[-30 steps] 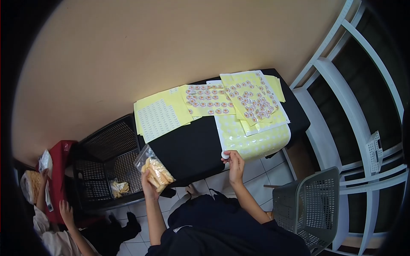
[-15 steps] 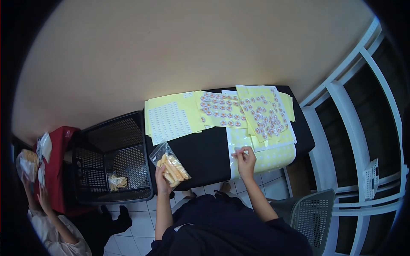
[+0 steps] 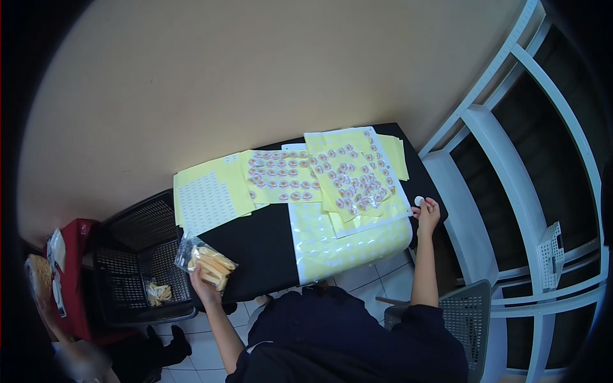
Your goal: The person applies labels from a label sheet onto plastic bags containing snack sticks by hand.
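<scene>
My left hand (image 3: 205,288) holds a clear plastic bag of pale yellow sticks (image 3: 214,265) over the front left of the black-covered table (image 3: 265,255). At the table's right side, my right hand (image 3: 426,214) has its fingers closed at a small round white piece (image 3: 419,200). Yellow sheets with round red-and-white stickers (image 3: 357,182) lie overlapping on the table. Farther left is a yellow sheet with rows of small whitish labels (image 3: 205,201). A glossy yellow sheet with pale circles (image 3: 351,246) hangs over the front edge.
Left of the table stands a black basket (image 3: 147,314) with a bagged item (image 3: 158,293) inside. Beyond it, a person's arm (image 3: 52,319) is beside a red-covered table (image 3: 75,287). A grey chair (image 3: 463,319) and white shelving (image 3: 511,191) are at the right.
My right hand has moved right, from above the glossy sheet to the table's right side. The view has shifted, and the bag remains in my left hand.
</scene>
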Demonstrator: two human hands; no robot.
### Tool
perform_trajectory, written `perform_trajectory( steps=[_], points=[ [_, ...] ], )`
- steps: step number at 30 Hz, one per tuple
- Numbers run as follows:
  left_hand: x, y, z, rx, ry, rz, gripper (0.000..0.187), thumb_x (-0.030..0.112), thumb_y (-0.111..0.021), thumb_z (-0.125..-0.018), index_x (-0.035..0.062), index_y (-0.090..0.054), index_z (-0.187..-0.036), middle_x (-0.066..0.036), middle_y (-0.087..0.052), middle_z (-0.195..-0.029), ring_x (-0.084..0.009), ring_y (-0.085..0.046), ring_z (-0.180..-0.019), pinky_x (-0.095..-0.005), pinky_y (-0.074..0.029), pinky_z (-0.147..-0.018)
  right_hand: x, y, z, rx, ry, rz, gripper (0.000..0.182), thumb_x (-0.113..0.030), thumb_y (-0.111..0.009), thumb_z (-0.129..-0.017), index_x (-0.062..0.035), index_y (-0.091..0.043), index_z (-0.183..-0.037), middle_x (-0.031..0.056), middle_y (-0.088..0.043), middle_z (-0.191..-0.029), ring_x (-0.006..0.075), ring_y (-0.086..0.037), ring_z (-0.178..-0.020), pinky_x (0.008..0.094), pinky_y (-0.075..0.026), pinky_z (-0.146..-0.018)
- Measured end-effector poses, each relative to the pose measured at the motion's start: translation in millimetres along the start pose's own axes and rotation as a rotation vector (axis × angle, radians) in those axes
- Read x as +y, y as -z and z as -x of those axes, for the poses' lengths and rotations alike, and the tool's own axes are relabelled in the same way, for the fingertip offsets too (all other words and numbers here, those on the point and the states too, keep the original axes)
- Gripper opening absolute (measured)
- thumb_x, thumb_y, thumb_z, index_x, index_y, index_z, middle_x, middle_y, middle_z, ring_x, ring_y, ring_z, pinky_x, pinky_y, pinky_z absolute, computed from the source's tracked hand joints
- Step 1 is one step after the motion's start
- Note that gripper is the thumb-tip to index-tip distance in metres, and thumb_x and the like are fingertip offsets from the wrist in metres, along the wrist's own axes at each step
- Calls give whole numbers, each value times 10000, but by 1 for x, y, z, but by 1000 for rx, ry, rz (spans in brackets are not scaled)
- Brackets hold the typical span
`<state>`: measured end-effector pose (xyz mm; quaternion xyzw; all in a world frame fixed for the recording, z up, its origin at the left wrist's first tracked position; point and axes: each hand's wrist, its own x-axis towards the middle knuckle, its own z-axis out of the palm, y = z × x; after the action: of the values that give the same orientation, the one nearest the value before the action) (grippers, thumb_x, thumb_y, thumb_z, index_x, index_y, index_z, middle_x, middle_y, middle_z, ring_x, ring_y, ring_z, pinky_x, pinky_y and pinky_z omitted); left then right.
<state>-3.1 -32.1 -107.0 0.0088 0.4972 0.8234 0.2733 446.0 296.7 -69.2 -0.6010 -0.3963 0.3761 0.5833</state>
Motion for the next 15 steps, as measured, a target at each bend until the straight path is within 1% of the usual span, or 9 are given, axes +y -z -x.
perform_trajectory(
  steps=[1,5,6,8,10,12,13,14,15],
  points=[
    [-2,-1,0,14,-23,3,390,209,-492,-826,12,-424,-1156,-116,-480,-1144,-232,-464,-1080,-347,-354,-925,5,8,-15,5,39,104,230,-46,-577,-786,5,-492,-994,79,-610,-736,131,-588,-551,188,-435,-466],
    [-6,-16,9,103,-122,-38,395,189,-495,-829,8,-410,-1169,-120,-488,-1129,-225,-487,-1049,-335,-386,-894,32,24,-68,-8,207,371,238,-31,-610,-748,10,-551,-975,77,-617,-717,105,-576,-565,201,-445,-488],
    [-7,-21,12,96,-155,-62,389,173,-500,-829,5,-409,-1168,-120,-488,-1123,-217,-495,-1031,-327,-395,-880,34,25,-73,-10,206,371,238,-31,-610,-748,10,-551,-975,77,-617,-717,105,-576,-565,201,-445,-488],
    [-11,-29,17,94,-191,-88,384,157,-505,-829,2,-409,-1166,-119,-489,-1117,-209,-503,-1013,-318,-404,-866,39,23,-82,-4,364,421,187,-21,-615,-729,15,-578,-908,84,-623,-696,141,-605,-579,222,-468,-490],
    [-15,-34,23,67,-243,-170,362,128,-504,-834,-3,-413,-1159,-113,-494,-1104,-189,-509,-987,-301,-409,-849,27,19,-82,35,365,283,153,-21,-613,-732,13,-582,-878,77,-622,-687,148,-608,-579,224,-467,-492],
    [-19,-35,25,69,-263,-197,349,123,-500,-839,-4,-416,-1154,-109,-500,-1092,-178,-511,-976,-294,-409,-843,13,22,-78,-44,53,297,133,-22,-616,-734,9,-580,-859,83,-626,-715,146,-606,-579,216,-458,-483],
    [-19,-35,25,64,-282,-221,337,119,-496,-845,-5,-419,-1149,-106,-507,-1080,-168,-512,-965,-287,-409,-837,16,24,-81,-92,-30,322,82,-31,-626,-724,-1,-588,-790,85,-613,-732,178,-605,-617,226,-447,-482],
    [-20,-36,25,63,-281,-224,337,119,-496,-845,-5,-419,-1149,-106,-507,-1080,-168,-512,-965,-287,-409,-837,24,27,-89,-91,-33,322,82,-31,-626,-724,-1,-588,-790,85,-613,-732,178,-605,-617,226,-447,-482],
    [-20,-37,25,53,-311,-266,332,117,-497,-847,-5,-421,-1145,-104,-514,-1069,-163,-515,-958,-283,-410,-834,29,26,-93,-52,227,466,72,-39,-632,-719,0,-598,-769,90,-602,-736,199,-596,-639,246,-447,-488]
  ],
)
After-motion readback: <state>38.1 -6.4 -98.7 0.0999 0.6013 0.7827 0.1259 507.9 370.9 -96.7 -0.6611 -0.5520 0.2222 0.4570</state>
